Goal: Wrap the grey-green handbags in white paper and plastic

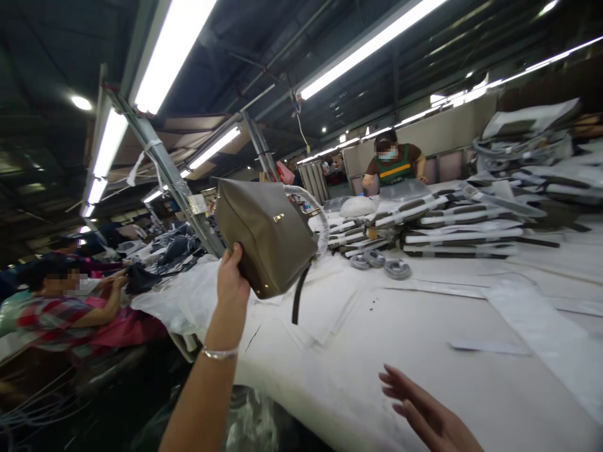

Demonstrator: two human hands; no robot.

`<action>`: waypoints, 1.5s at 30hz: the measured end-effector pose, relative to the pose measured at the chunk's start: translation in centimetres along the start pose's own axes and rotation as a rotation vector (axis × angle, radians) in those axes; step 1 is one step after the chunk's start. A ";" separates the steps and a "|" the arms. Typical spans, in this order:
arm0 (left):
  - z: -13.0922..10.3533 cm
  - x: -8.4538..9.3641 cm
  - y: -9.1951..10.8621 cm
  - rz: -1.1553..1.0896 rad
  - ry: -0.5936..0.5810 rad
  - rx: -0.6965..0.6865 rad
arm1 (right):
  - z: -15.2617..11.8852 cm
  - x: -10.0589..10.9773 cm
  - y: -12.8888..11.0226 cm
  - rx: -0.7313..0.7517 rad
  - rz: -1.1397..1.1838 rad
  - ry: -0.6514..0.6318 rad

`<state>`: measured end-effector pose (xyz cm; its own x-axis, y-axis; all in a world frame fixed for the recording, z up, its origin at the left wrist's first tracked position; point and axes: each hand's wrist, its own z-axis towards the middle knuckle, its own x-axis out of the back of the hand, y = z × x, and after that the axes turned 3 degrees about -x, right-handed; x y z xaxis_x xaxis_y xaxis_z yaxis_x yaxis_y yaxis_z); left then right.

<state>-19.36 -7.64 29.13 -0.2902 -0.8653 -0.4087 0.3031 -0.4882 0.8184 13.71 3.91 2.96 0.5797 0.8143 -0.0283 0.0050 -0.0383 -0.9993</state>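
Observation:
An olive-brown handbag [277, 235] is held up and tilted over the near left side of the white table [358, 370]. My left hand [232, 276] grips its lower left side, with the thumb showing on the bag and the other fingers hidden behind it. Small gold lettering sits on the bag's front, and gold studs show on its base. A handle [323, 226] in clear wrapping curves off its right side; a dark strap [298, 298] hangs below. Over the table at lower right, my right hand [414, 402] has its fingers stretched out, holding nothing.
Stacks of wrapped bag parts [461, 232] cover the table's far right. Coiled grey cords [397, 269] and white sheets [325, 307] lie nearer. A person [396, 163] stands across the table; another person [70, 307] works at left beside a metal post [164, 169].

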 end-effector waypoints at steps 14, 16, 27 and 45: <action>-31.1 5.2 -10.5 0.040 -0.793 1.200 | -4.3 8.8 -5.3 -0.190 -0.083 0.708; -29.7 6.5 -9.5 0.251 -1.028 0.940 | -5.7 11.1 -5.1 -0.033 -0.526 0.826; -20.6 0.7 -12.6 0.585 -1.659 -0.507 | -5.3 6.3 -5.0 0.350 -1.251 -0.028; -22.3 1.7 -15.2 0.470 -1.684 -0.486 | -4.2 7.9 -1.4 0.457 -1.407 -0.066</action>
<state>-4.22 -4.18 6.97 -0.5249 -0.0489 0.8498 0.7412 -0.5171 0.4281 21.73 8.01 4.26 0.2792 0.0519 0.9588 0.2603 0.9571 -0.1276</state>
